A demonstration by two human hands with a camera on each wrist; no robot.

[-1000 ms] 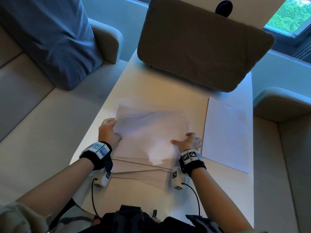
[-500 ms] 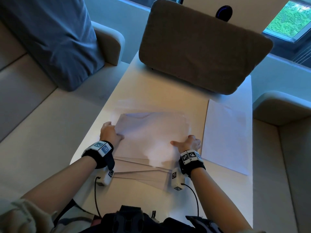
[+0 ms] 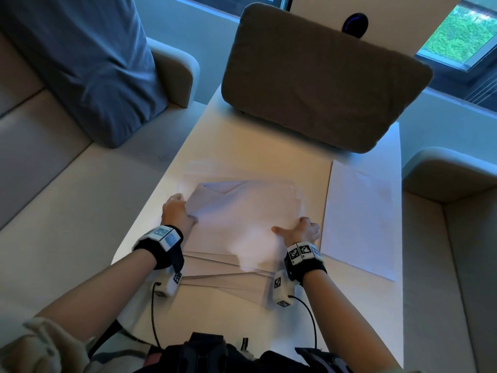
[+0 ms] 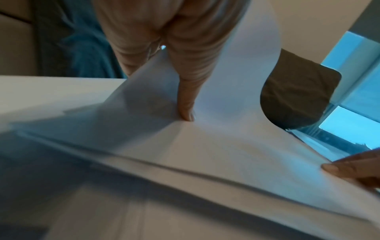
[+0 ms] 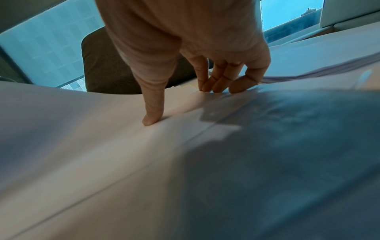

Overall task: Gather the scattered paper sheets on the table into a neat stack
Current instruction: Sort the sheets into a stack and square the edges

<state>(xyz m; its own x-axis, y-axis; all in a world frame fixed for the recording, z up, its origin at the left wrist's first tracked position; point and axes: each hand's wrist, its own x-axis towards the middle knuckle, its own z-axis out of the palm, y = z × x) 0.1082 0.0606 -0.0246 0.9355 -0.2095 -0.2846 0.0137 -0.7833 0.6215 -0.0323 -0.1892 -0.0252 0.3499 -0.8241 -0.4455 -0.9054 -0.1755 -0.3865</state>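
On the table (image 3: 269,329), seen from the head camera, a loose stack (image 3: 242,227) of sheets lies between the two hands. The left hand (image 3: 176,211) grips its left edge, thumb on top and fingers hidden by the hand. The right hand (image 3: 301,228) grips its right edge, thumb laid inward on the top sheet. Nearer the person than both grips, lower sheets fan out unevenly. Right of the right hand, just apart from the stack, a single sheet (image 3: 360,219) lies flat. Beyond the grips a brown cushion (image 3: 322,76) stands on the table's far end, and a blue cushion (image 3: 88,57) leans on the sofa (image 3: 53,211) left of the left hand.

From the left wrist, the left hand (image 4: 168,40) pinches the stack (image 4: 226,146), its thumb (image 4: 188,112) pressing down on the top sheet while the paper's edge curls up against the palm. The right hand (image 4: 353,167) shows at the far edge, its thumb on the paper.

From the right wrist, the right hand (image 5: 185,48) holds the stack (image 5: 82,138): its thumb (image 5: 152,116) presses the top sheet and the curled fingers (image 5: 218,81) meet the paper at its edge, though whether they go under it I cannot tell. The brown cushion (image 5: 107,73) sits beyond.
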